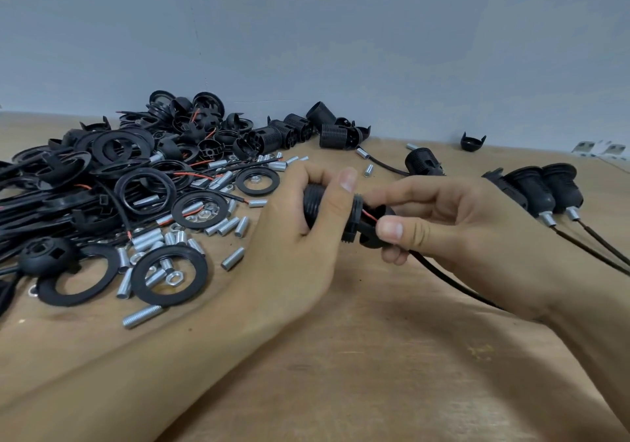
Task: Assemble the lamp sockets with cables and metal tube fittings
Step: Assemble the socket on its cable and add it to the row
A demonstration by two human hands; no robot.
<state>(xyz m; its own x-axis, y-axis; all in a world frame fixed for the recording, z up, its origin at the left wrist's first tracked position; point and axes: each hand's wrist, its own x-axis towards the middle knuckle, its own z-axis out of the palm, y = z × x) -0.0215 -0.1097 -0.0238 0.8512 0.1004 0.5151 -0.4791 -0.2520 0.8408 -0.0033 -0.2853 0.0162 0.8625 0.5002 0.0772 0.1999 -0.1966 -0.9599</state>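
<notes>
The left hand (300,223) grips the threaded socket body (315,203) above the table (375,356); the right hand (439,220) pinches the socket cap (373,228). Both parts seem light, rigid plastic; the cable (453,284) is flexible, so better to hold the shells.

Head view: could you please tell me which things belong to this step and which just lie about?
In hand:
left hand gripping socket body
right hand holding socket cap
black cable

Lying about:
finished sockets
black rings
metal tubes
</notes>
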